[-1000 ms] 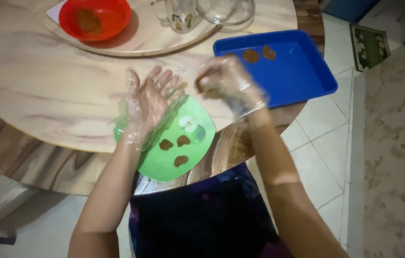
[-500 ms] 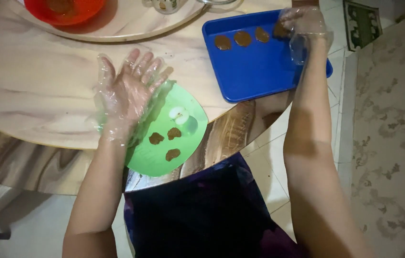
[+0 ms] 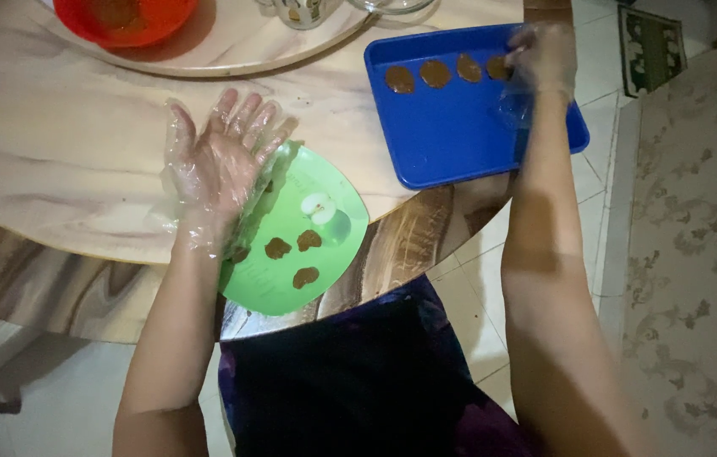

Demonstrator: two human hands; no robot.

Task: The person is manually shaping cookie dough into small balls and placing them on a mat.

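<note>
Now the green plate (image 3: 325,254) lies at the near edge of the round table (image 3: 62,169), with part of it hanging over that edge. On it lie three small brown dough pieces (image 3: 295,252), close together, and one more shows half hidden under the wrist. The left hand (image 3: 219,161), in a thin clear plastic glove, is open with its fingers spread; it rests flat over the far left part of the plate and holds nothing.

The blue tray (image 3: 460,135) sits at the right edge of the table, and its right corner goes a little past the edge. Along its far side lies a row of flat brown discs (image 3: 435,74), side by side and not touching. The rest of the tray is bare blue. The right hand (image 3: 540,55), also gloved, is at the right end of this row, its fingers bent down onto the last disc; I cannot tell if it grips it.

At the far edge a red bowl (image 3: 126,17) with brown mix stands on a round wooden board (image 3: 231,46). Between plate and tray the table top is bare.
</note>
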